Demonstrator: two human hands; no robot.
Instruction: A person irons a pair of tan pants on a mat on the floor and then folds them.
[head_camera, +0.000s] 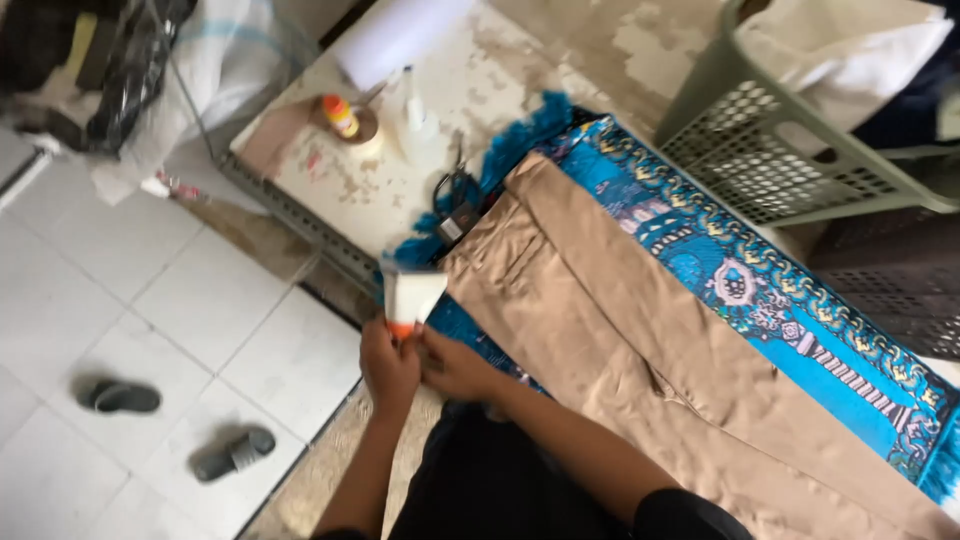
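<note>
While both hands meet at lower centre of the frame, the left hand (388, 362) and right hand (452, 366) close their grip on a white spray bottle (410, 298) beside the tan trousers (640, 350), spread flat on the desk (350, 190); ironing appears not yet begun.

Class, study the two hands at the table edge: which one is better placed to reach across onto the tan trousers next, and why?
Probably the right hand: it lies beside the tan trousers, while the left hand grips the white bottle at the table's outer edge.
</note>
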